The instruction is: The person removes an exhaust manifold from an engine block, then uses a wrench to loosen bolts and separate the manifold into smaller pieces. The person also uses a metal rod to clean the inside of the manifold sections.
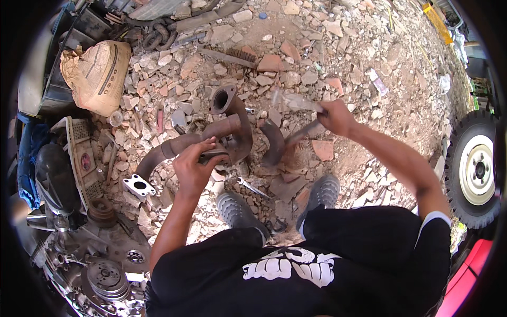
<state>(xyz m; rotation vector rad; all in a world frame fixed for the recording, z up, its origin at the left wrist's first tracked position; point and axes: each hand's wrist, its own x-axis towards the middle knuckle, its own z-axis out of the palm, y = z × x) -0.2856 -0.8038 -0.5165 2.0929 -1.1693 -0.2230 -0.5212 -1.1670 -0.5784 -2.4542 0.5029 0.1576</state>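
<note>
Left of centre, the left hand [191, 168] clamps fingers round a rusty pipe [222, 127], the right hand [338, 117] clenched on a blurred object [300, 101]!

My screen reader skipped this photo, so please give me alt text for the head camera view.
A person's left hand holds a rusty, branching pipe, while the right hand grips a blurred object above stony rubble. Greasy machine parts sit at lower left; a wheel stands at right.
</note>
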